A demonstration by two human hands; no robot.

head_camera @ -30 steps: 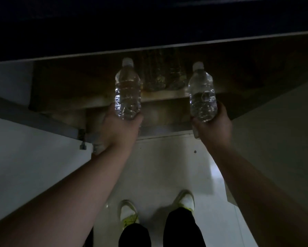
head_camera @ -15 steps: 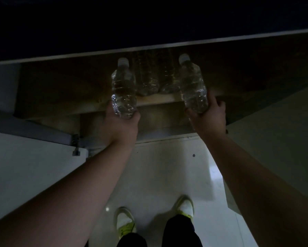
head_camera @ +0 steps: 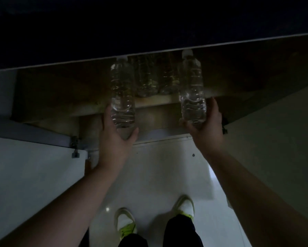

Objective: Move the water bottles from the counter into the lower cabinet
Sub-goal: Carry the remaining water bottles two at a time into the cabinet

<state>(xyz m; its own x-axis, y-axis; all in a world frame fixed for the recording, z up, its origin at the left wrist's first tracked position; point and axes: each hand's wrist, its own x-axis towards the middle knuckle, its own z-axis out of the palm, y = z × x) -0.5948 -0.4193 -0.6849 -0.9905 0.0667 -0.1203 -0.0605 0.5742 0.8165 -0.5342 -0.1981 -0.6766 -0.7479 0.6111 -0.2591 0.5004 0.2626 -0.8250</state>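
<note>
Head view: I see both bottles pushed further in over the shelf edge (head_camera: 155,101) than a second ago.
Left hand (head_camera: 116,139): fingers wrapped round the left bottle (head_camera: 122,97).
Right hand (head_camera: 205,129): fingers gripping the right bottle (head_camera: 192,90).
Meaning: placement close, probably beside the dim stored bottles (head_camera: 155,77).

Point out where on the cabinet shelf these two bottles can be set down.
The middle is crowded: stored bottles stand at the shelf front. Bare shelf lies left of them, beyond the left hand's bottle, and right of them, past the right hand's bottle. Deeper back is too dark to judge.
</note>
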